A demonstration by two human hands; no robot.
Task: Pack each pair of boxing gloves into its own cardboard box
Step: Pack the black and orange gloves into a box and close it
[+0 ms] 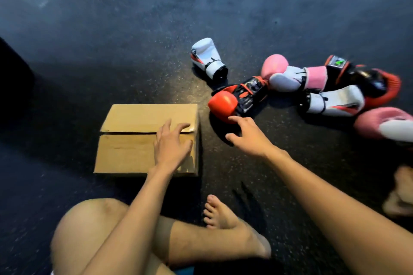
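Note:
A cardboard box (134, 138) lies on the dark floor with its two top flaps closed. My left hand (172, 145) rests over its right part, fingers spread. My right hand (248, 134) is open just in front of a red and black boxing glove (232, 100), its fingertips at the glove's red end. A white glove (206, 57) lies apart farther back. To the right lie a pink and white glove (288, 76), another red and black glove (366, 80), a white glove (335, 100) and a pink glove (384, 123), all heaped together.
I sit on a dark speckled floor (111, 40) with my bare legs crossed; my foot (223, 216) lies just below the box. Another bare foot (400, 192) shows at the right edge. A dark object (13, 78) stands at the far left.

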